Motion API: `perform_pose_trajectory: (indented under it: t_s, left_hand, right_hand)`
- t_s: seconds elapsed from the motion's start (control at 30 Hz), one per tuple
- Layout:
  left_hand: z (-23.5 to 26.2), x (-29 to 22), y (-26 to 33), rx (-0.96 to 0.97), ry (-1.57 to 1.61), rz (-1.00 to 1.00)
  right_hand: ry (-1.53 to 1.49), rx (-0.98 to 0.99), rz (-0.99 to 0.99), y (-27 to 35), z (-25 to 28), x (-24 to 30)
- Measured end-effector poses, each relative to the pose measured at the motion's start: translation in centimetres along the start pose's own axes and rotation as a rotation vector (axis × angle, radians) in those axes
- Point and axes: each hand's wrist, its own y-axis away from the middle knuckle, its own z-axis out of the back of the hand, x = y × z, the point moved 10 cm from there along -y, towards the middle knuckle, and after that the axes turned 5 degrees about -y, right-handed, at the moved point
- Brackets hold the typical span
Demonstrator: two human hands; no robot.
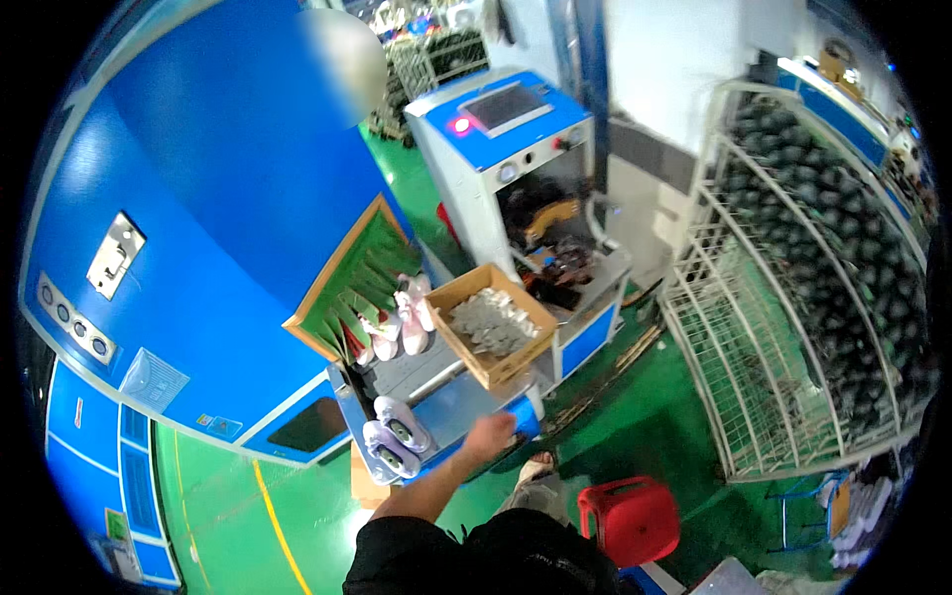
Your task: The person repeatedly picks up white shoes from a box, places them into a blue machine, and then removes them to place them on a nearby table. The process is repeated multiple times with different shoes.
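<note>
My left hand (491,437) reaches across from a dark short sleeve, above the front edge of a metal worktable (448,405). It is smeared by motion, so whether its fingers hold anything does not show. Just beyond it is a blue panel (526,418) at the table's corner. To its left, a pair of pale lavender shoes (393,438) rests on the table's end. Further back, several pink-white shoes (414,325) stand by the green strip curtain of the blue machine. A yellowish box (469,363) full of small grey-white pieces (493,320) sits at the table's right. My right hand is out of view.
A large blue machine (228,178) fills the left. Behind the box stands a blue-and-white machine (506,124) with a screen. A red stool (631,521) is close by my legs. On the right is a white wire rack (739,347) loaded with dark rounded items (823,238).
</note>
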Motion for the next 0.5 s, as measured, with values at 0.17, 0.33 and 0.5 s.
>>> perform_pose_trajectory:
  t_s: [0.17,0.33,0.5]
  left_hand:
    - [8.0,21.6,-9.8,-0.29,0.415,0.397]
    - [9.0,37.5,-10.9,-0.342,0.32,0.679]
    - [8.9,36.1,-14.7,-0.464,0.376,0.57]
  right_hand:
    - [0.105,0.014,-0.227,-5.8,-2.4,2.9]
    - [0.199,0.031,-0.232,-11.5,-2.8,8.1]
    - [0.28,0.037,-0.126,-19.2,-1.6,17.6]
